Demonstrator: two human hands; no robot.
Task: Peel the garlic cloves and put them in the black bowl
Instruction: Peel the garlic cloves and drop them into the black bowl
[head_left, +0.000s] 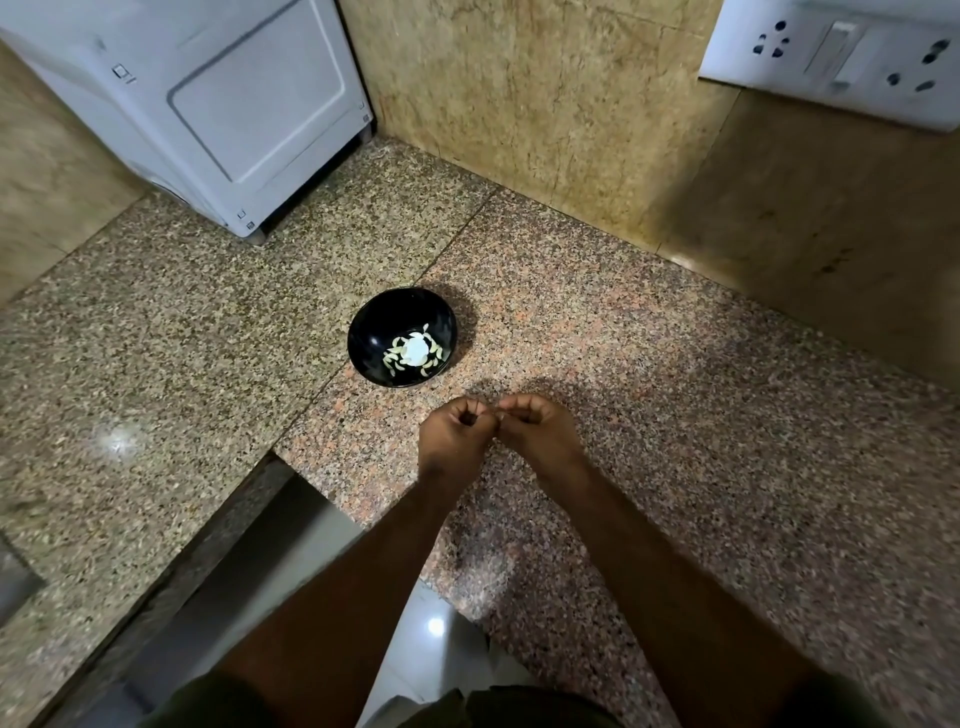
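Over the speckled granite tabletop (675, 415), left hand (453, 441) and right hand (540, 434) curl fingertip to fingertip, apparently peeling a hidden clove; next, drop it into the round glossy black bowl (371, 325) of peeled cloves (402, 361) just beyond

A speckled granite countertop (649, 374) fills an inner corner between tiled walls. A black bowl (374, 325) stands near its middle, well back from the front edge. A white appliance (218, 119) sits at the far left corner.
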